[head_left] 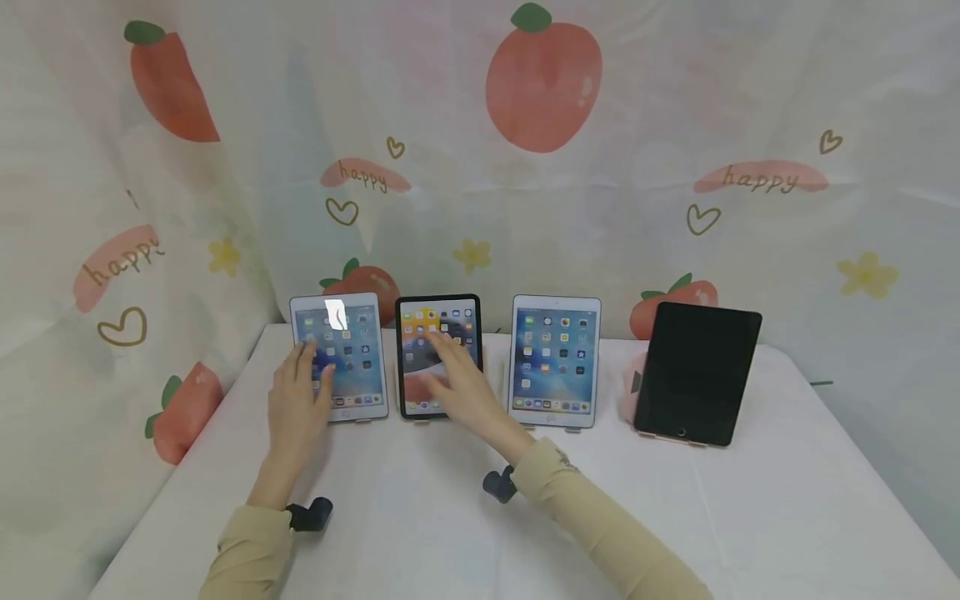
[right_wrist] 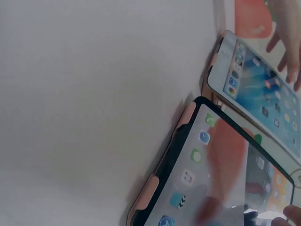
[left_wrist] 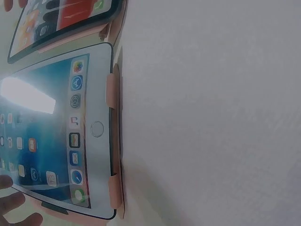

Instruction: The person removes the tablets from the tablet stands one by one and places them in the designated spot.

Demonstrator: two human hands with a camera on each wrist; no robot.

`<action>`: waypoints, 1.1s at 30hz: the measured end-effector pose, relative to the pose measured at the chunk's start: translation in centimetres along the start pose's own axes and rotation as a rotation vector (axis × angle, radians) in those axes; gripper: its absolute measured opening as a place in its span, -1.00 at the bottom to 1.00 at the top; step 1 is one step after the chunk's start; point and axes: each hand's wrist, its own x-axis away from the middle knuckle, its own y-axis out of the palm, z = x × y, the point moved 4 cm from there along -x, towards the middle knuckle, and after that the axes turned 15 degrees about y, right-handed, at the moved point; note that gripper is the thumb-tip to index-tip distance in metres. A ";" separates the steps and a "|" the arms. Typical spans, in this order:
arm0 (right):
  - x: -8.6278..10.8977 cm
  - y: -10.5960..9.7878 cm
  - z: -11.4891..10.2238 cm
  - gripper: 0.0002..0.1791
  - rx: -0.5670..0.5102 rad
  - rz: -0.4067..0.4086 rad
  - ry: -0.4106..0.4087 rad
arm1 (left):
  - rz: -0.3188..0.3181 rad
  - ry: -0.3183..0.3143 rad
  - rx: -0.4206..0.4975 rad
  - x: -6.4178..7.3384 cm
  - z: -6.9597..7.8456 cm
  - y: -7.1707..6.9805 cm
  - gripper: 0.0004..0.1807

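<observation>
Four tablets stand in a row, leaning on pink stands. My left hand (head_left: 296, 408) is in front of the leftmost white tablet (head_left: 372, 367), fingers apart over its left side. In the left wrist view those fingers (left_wrist: 11, 202) show beside the edge of the lit screen. My right hand (head_left: 468, 392) reaches across the black-framed tablet (head_left: 411, 392), fingers extended over its lit app icons. In the right wrist view the right fingertips (right_wrist: 292, 215) appear close over that screen. Neither hand grips anything.
Right of my right hand stands another white tablet (head_left: 555, 358), its screen lit with icons. A dark-screened tablet (head_left: 697, 375) leans at the far right. Fruit-printed cloth (head_left: 600, 217) hangs behind the white-covered table (head_left: 420, 533). Small black devices sit at both wrists.
</observation>
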 end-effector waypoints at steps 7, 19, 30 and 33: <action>-0.8 0.9 -0.4 -0.28 -0.004 -0.018 -0.005 | 0.067 0.028 -0.004 -1.0 -0.6 -0.6 -0.48; -2.7 1.1 -2.1 -0.31 0.006 -0.041 -0.030 | 0.004 -0.007 0.033 -2.4 -2.1 -0.9 -0.45; -4.7 1.5 -4.7 -0.29 -0.112 -0.084 0.013 | 0.037 -0.072 0.115 -3.5 -3.1 -1.3 -0.45; -5.2 1.7 -5.2 -0.29 -0.128 -0.093 0.027 | 0.061 -0.088 0.144 -3.9 -3.4 -1.5 -0.46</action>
